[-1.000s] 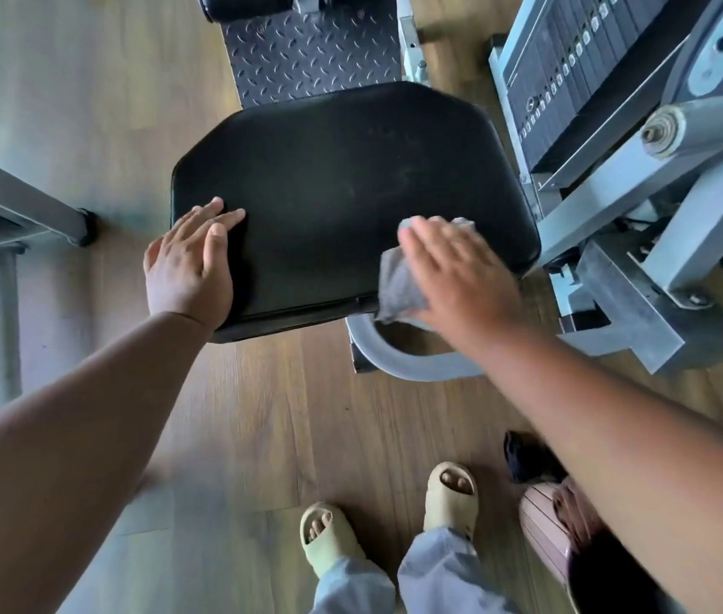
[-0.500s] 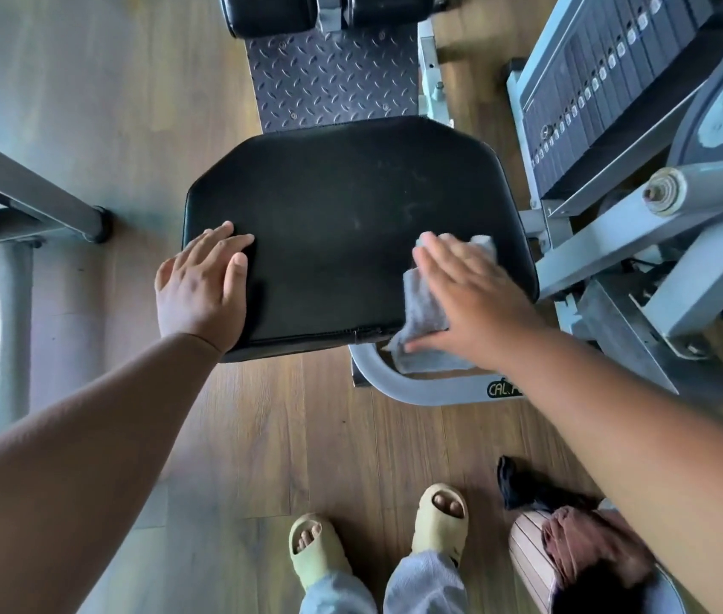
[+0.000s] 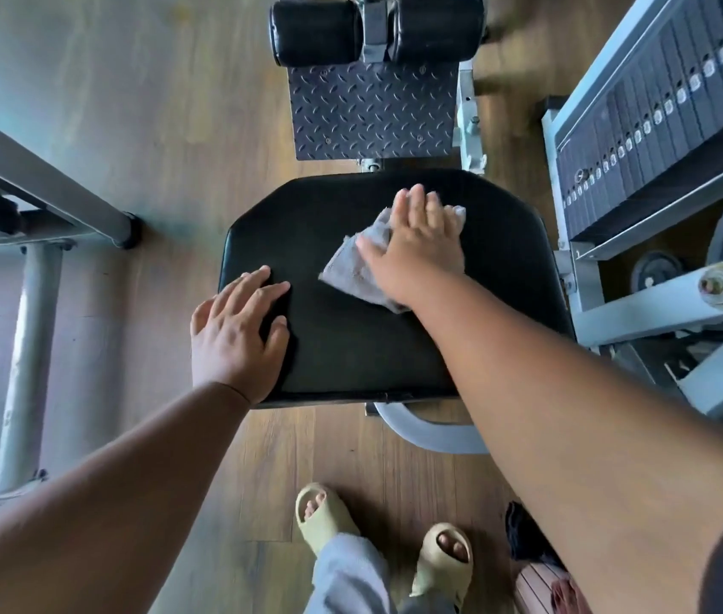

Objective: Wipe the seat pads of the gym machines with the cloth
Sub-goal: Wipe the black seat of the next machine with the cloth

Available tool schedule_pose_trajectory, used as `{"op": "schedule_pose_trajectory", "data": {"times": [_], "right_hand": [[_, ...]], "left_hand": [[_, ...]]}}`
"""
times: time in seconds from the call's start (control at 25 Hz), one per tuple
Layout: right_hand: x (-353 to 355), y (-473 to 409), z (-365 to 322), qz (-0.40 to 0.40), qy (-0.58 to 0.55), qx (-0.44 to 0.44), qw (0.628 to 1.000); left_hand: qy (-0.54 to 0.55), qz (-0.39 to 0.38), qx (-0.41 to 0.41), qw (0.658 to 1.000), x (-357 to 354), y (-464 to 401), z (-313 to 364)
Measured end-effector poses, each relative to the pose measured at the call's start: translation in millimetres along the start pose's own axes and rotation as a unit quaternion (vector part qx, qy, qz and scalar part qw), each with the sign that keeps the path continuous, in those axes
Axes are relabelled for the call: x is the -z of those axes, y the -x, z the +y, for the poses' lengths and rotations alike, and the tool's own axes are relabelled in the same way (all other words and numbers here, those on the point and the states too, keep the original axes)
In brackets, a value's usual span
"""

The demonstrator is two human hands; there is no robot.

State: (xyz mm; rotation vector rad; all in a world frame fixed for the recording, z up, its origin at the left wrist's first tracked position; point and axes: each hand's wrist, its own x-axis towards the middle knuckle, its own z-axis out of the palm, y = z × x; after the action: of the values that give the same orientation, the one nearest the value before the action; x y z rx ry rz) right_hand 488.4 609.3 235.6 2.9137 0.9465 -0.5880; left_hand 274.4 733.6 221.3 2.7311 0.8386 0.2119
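Seat pad [image 3: 373,339], black and padded: we press the grey cloth [image 3: 353,268] flat under our right hand [image 3: 417,254], fingers spread, to rub it. Our empty left hand [image 3: 235,339] lies flat, steadying us.

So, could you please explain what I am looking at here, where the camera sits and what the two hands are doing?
The camera is worn on a person's head and looks down, so you see their own arms and, at the bottom, their feet in sandals on a wooden floor. In the middle is the black seat pad of a gym machine. Beyond it are a patterned metal plate and two black roller pads; at the right is a weight stack. The right hand lies flat on a grey cloth, pressing it onto the pad to wipe it. The left hand rests open on the pad's near left edge and holds nothing.
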Motion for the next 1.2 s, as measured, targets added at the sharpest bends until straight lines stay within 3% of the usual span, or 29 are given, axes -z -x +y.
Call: {"op": "schedule_pose_trajectory", "data": {"times": [0.12,0.16,0.2,0.32,0.44,0.52,0.6,0.72,0.8,0.96,1.08,1.2], "right_hand": [[-12.1,53.9,1.1,-0.009,0.012,0.209,0.978],[-10.7,69.2,19.2,-0.017,0.005,0.224,0.974],[-8.8,75.7,42.3,-0.018,0.008,0.196,0.98],[-2.2,54.0,86.6,-0.013,0.006,-0.016,1.0],[1.8,-4.9,43.5,0.024,-0.021,-0.094,0.995],[3.4,-27.8,-2.0,-0.006,-0.026,-0.039,0.999],[2.3,-24.6,-27.9,-0.04,0.001,0.078,0.996],[0.5,7.5,-8.4,-0.077,0.033,0.249,0.965],[5.7,17.0,27.8,-0.096,0.052,0.309,0.945],[17.5,-27.3,45.7,-0.096,0.067,0.251,0.961],[12.6,-66.4,-10.5,-0.049,0.063,0.195,0.978],[6.9,-83.7,-75.5,-0.052,0.062,0.211,0.974]], "left_hand": [[-0.003,-0.015,-0.001,1.0,4.6,-1.2,0.9],[-0.004,-0.021,0.002,1.0,6.0,-2.0,1.8],[-0.006,-0.029,0.005,1.0,7.7,-1.7,3.2],[-0.013,-0.038,0.006,0.999,9.9,-1.6,5.9],[-0.015,-0.04,0.01,0.999,10.7,-1.2,6.5],[-0.018,-0.042,0.008,0.999,11.0,-1.2,6.0],[-0.021,-0.046,0.001,0.999,10.4,-2.7,4.6],[-0.026,-0.051,0.002,0.998,10.6,-2.9,4.1],[-0.024,-0.05,0.012,0.998,10.6,-2.9,5.7],[-0.021,-0.044,0.03,0.998,7.6,-1.7,6.7],[-0.034,-0.026,0.08,0.996,5.2,-0.2,5.1],[-0.036,0.0,0.154,0.987,1.2,4.3,5.8]]}}
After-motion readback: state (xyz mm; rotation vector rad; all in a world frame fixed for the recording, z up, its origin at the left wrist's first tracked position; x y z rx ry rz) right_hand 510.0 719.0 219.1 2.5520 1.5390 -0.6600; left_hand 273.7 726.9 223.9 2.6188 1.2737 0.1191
